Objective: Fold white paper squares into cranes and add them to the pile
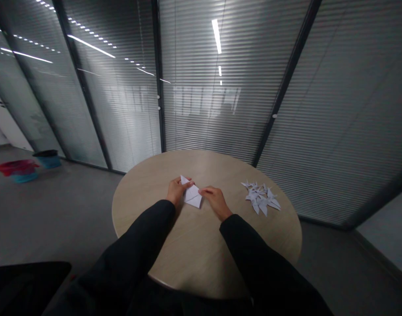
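My left hand (177, 191) lies on the folded white paper (192, 196) (its long axis runs from 11 to 5 o'clock), but I cannot tell if it pinches. My right fingers (206, 191), loosely open, only touch the paper at 3 o'clock.

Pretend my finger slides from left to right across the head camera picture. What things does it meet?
Blue tub with red cloth → blue bin with black rim → left hand → folded white paper → right hand → pile of white paper cranes
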`<state>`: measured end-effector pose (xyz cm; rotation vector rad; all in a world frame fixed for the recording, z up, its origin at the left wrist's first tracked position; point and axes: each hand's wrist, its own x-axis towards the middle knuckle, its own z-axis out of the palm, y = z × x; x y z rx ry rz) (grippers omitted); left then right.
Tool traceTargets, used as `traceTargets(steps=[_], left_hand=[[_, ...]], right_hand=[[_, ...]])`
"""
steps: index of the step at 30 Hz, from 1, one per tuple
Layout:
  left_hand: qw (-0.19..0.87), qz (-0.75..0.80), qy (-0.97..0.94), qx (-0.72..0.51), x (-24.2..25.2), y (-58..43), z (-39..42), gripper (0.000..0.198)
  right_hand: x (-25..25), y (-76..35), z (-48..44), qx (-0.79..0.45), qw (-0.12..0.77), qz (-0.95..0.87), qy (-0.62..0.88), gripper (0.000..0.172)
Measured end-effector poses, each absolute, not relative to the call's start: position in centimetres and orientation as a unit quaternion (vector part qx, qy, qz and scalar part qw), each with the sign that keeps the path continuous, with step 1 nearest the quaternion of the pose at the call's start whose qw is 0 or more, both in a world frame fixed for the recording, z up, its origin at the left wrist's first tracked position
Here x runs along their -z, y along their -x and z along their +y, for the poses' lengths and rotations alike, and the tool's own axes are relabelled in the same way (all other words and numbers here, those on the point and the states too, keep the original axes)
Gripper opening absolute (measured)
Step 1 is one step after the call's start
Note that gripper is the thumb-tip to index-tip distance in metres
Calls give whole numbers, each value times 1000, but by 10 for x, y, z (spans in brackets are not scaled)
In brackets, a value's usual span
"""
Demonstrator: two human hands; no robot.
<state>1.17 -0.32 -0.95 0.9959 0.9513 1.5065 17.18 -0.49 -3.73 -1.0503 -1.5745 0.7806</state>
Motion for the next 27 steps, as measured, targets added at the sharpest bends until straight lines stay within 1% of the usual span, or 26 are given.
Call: traceTargets(steps=[5,8,10,12,14,16,19,27], left_hand=[[525,385,-409,-639,11,-8,0,36],[531,377,-423,-630,14,-6,1,32],[540,365,-421,-631,16,-6,2,32],[552,348,-409,-638,18,-7,2,34],[566,331,-398,-642,19,-9,1,35],[580,315,-393,-640,20,-13,0,37],[597,300,-395,-631,21,-18,-3,39],[614,291,-468,-566,24,-21,-8,42]], right_hand=[[33,-173,-9,-313,522,-664,433,23],[34,-171,-9,-326,532,-643,444,23],[34,-169,-11,-360,535,-627,438,25],[34,-166,-13,-419,535,-607,412,29],[34,-162,-17,-489,527,-581,383,36],[33,-158,-21,-529,507,-571,371,44],[34,-156,-25,-532,505,-559,386,46],[31,-161,-23,-500,560,-511,417,43]])
